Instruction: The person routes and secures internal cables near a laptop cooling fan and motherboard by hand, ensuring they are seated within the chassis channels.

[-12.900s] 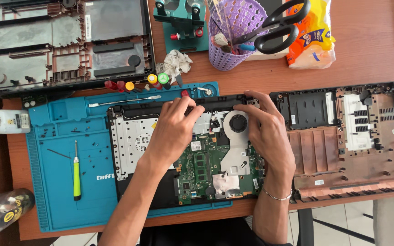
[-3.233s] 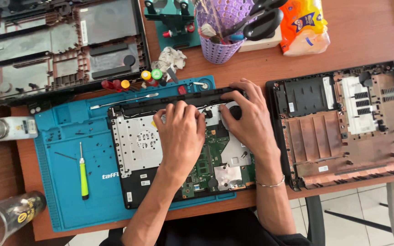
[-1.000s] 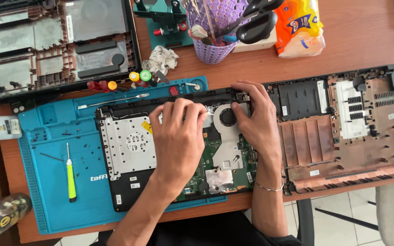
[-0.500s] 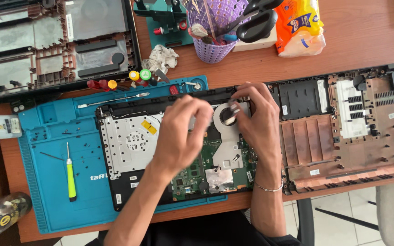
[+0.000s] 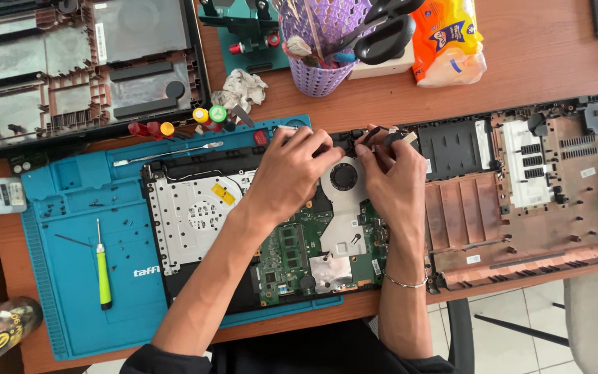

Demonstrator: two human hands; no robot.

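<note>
Opened laptop on blue mat. Left hand and right hand: fingers pinched at rear hinge edge; item held indiscernible. Yellow label stuck on silver plate. Orange snack packet at desk rear.

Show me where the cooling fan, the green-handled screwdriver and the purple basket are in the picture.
cooling fan (image 5: 344, 176): head view, on its dark round hub.
green-handled screwdriver (image 5: 104, 277): head view, on the middle of its green handle.
purple basket (image 5: 316, 75): head view, on its front wall.
</note>
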